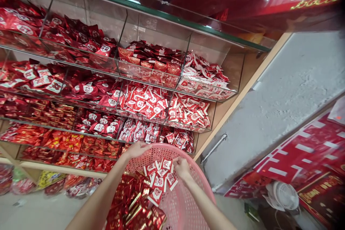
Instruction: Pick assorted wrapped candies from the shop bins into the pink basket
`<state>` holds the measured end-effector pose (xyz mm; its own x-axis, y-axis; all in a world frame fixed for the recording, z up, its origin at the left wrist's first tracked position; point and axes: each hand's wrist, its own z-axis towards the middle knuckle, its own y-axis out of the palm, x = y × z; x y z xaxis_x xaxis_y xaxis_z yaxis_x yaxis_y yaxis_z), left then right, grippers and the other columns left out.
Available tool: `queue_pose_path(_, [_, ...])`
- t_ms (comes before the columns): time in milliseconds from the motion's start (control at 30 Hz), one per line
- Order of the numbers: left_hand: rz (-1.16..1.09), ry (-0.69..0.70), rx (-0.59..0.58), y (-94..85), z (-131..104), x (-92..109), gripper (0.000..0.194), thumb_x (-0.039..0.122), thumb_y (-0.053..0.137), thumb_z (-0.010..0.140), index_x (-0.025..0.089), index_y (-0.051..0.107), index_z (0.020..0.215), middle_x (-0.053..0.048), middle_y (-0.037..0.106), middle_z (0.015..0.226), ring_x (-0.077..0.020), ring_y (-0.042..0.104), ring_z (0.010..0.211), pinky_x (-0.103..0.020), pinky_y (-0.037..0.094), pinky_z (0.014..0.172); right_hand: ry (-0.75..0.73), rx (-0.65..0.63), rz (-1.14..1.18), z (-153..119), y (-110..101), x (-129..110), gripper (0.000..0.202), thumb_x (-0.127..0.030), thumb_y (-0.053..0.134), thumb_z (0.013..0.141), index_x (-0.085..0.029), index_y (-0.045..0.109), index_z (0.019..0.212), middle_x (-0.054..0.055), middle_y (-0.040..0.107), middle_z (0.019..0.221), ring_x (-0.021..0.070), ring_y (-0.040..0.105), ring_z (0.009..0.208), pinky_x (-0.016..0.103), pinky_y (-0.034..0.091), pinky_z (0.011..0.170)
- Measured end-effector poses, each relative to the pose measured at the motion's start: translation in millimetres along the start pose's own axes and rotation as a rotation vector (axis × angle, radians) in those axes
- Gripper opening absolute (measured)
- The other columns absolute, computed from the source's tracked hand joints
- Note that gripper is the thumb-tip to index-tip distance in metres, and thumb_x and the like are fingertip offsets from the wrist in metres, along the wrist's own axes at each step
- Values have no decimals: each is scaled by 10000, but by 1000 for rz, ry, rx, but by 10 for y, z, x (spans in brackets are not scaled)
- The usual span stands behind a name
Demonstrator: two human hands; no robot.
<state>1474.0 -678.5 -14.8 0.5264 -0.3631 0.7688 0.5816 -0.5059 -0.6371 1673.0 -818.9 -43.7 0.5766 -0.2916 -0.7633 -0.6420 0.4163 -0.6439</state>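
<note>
A pink perforated basket (192,187) sits at the lower middle, holding a heap of shiny red and gold wrapped packets (129,201). Beside that heap lie several small red and white packets (159,179). My left hand (138,150) grips the basket's rim at its far left side. Inside the basket, my right hand (182,168) has its fingers pressed together at the right edge of the red and white packets, pinching one of them. Just beyond the basket, clear shelf bins hold similar red and white packets (188,111).
Tiered clear bins of red packets (94,46) fill the shelf under a glass edge (151,10). A wooden side panel (231,104) and grey wall (283,79) stand right. Bagged goods (51,179) lie low left; a white fan-like object (284,194) is lower right.
</note>
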Motion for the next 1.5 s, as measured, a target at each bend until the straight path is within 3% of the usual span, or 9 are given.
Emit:
queue_pose_path(167, [-26,-1,-19,-13,2,18,579,690,366,652,158,596,648,25,515,579,-115,419,558,-195,267,536,31,-60,-88,-40,87,103,201,-177,371,742,-163,551,652,29,603,546,142,562,497,217,385,467])
queue_pose_path(400, [-32,30,-26,27,33,-20,552,669,364,670,158,561,606,37,401,507,-99,346,513,-194,232,503,-143,-22,-429,-174,-81,-110,173,-212,424,772,-166,564,864,99,604,857,184,562,794,252,373,648])
queue_pose_path(533, [-10,47,-16,77,69,-5,528,657,362,678,162,490,549,43,342,492,-87,302,491,-194,208,489,-445,-335,-402,-335,100,-317,188,-168,420,768,-209,602,779,17,591,832,120,534,800,197,363,666])
queue_pose_path(633, [25,58,-17,85,76,42,515,652,368,677,166,432,517,47,321,483,-85,298,485,-196,206,491,-503,-469,-445,-410,328,-370,189,-144,447,731,-200,627,752,15,586,796,122,527,773,198,368,642])
queue_pose_path(800, [22,63,-21,76,67,64,499,637,373,679,167,440,527,46,341,493,-86,305,490,-195,211,498,-453,-466,-580,-435,544,-317,197,-154,457,712,-169,641,779,54,593,827,153,544,773,227,387,636])
queue_pose_path(900, [0,61,-22,84,67,30,510,643,372,672,163,470,527,43,358,493,-88,305,495,-197,218,507,-432,-453,-583,-427,591,-268,189,-204,477,716,-170,637,810,63,584,871,168,547,795,240,397,638])
queue_pose_path(1133, [-33,69,-8,88,72,-27,514,637,375,678,157,514,557,38,390,500,-95,331,513,-193,233,514,-442,-438,-518,-445,640,-207,173,-122,443,702,-186,591,764,35,561,830,149,526,773,229,383,627])
queue_pose_path(1300, [-24,73,-9,55,85,-40,509,640,384,673,161,515,562,44,371,501,-93,324,510,-194,226,506,-538,-356,-428,-496,550,-276,109,-146,426,739,-197,520,762,19,533,804,147,491,771,235,362,640])
queue_pose_path(1500, [-30,43,-13,41,100,-25,529,670,386,644,165,504,539,44,367,483,-98,311,511,-203,213,510,-565,-286,-205,-506,237,-543,84,-150,422,783,-199,473,739,2,503,804,125,455,776,234,336,687])
